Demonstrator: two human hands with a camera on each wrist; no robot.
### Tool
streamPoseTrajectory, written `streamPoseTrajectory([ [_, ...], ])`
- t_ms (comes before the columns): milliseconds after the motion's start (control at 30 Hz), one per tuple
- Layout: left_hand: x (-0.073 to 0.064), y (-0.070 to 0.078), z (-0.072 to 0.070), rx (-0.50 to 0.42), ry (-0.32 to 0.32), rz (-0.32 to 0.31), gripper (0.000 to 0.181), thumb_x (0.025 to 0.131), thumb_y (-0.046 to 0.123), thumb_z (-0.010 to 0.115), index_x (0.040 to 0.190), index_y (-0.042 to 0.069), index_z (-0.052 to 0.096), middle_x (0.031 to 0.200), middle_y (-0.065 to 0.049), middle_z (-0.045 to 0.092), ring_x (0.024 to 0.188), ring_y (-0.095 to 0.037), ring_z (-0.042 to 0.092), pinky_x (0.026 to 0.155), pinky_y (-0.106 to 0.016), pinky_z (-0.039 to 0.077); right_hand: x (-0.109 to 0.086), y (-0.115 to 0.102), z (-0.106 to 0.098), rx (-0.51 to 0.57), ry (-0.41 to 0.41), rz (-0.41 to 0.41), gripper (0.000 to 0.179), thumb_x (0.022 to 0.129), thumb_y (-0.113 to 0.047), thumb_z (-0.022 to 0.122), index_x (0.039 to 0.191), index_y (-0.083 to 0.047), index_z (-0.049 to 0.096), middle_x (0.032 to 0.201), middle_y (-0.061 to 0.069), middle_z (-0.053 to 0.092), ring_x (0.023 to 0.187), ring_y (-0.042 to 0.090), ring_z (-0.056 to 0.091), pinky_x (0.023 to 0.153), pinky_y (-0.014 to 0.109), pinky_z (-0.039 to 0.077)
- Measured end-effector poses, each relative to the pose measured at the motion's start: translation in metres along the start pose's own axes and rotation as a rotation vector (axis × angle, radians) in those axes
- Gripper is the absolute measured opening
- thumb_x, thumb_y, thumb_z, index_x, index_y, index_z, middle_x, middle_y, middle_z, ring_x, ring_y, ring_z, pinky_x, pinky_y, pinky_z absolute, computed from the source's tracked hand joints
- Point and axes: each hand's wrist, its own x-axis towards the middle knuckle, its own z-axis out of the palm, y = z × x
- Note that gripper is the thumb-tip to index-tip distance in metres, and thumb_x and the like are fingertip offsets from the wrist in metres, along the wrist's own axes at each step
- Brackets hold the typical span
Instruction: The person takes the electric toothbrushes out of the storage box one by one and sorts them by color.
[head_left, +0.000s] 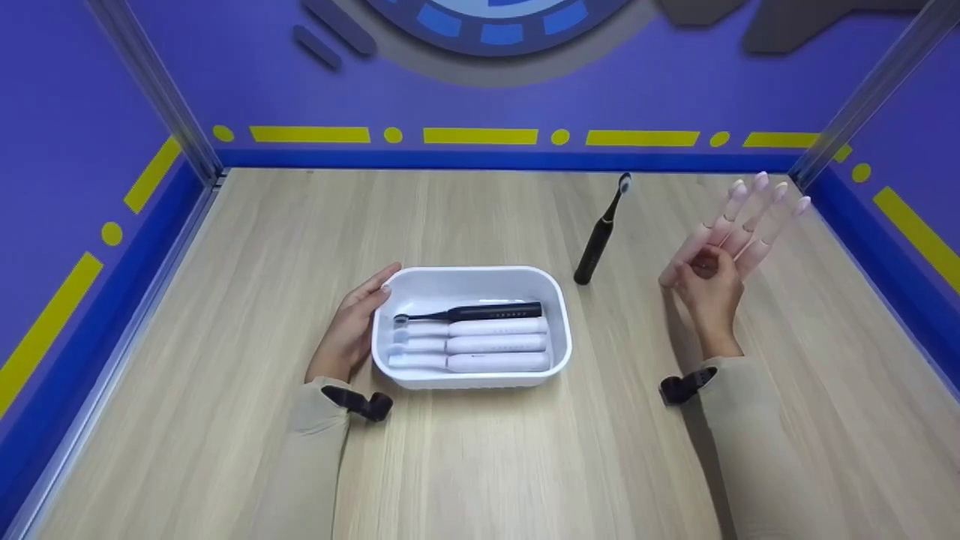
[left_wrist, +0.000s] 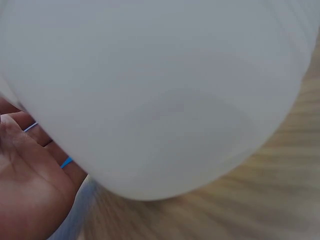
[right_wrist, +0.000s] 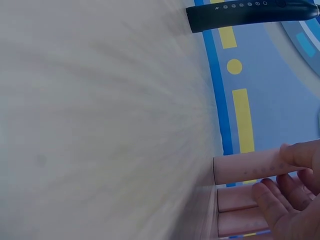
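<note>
Beige sleeves (head_left: 757, 457) reach in closest to my head camera, a small black wrist camera (head_left: 681, 388) at each cuff. On my feed the hands are well apart. The left hand (head_left: 346, 330) holds the left end of a white bin (head_left: 472, 381), thumb at the rim, fingers along the outer wall. Inside lie one black toothbrush (head_left: 499, 310) and, nearer me, three white toothbrushes (head_left: 499, 344), heads leftward. Four pink toothbrushes (head_left: 741, 238) stand upright at the right of the wooden table (head_left: 480, 465); my right hand (head_left: 714, 292) pinches the leftmost. Another black toothbrush (head_left: 596, 246) stands between them and the bin, touching neither.
</note>
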Motion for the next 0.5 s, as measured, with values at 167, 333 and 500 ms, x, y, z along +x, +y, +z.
streamPoseTrajectory([
  [167, 0.0000, 0.0004, 0.0005, 0.008, 0.003, -0.002, 0.047, 0.102, 0.008, 0.039, 0.149, 0.006, 0.034, 0.158, -0.006, 0.028, 0.144, -0.020, 0.030, 0.118, -0.030, 0.028, -0.0019, -0.0021, -0.0027, -0.013, -0.005, 0.031, 0.039, 0.088, -0.008, 0.063, 0.125, 0.000, 0.054, 0.115, 0.011, 0.061, 0.095, 0.006, 0.056, 0.082, 0.012, 0.046],
  [333, 0.0001, 0.0006, 0.0007, 0.014, 0.004, -0.006, 0.047, 0.102, 0.009, 0.039, 0.149, 0.006, 0.034, 0.158, -0.006, 0.029, 0.143, -0.020, 0.031, 0.118, -0.030, 0.029, -0.0040, -0.0021, -0.0041, 0.008, 0.002, 0.019, 0.040, 0.089, -0.012, 0.066, 0.125, -0.001, 0.054, 0.115, 0.010, 0.062, 0.093, 0.004, 0.056, 0.079, 0.010, 0.046],
  [500, -0.0005, 0.0006, 0.0003, 0.000, -0.005, -0.002, 0.047, 0.102, 0.007, 0.038, 0.148, 0.005, 0.034, 0.157, -0.007, 0.031, 0.142, -0.021, 0.033, 0.118, -0.031, 0.029, -0.0053, -0.0025, -0.0049, 0.068, 0.054, -0.048, 0.039, 0.087, -0.010, 0.068, 0.122, 0.002, 0.055, 0.110, 0.013, 0.064, 0.084, -0.003, 0.055, 0.076, 0.007, 0.046],
])
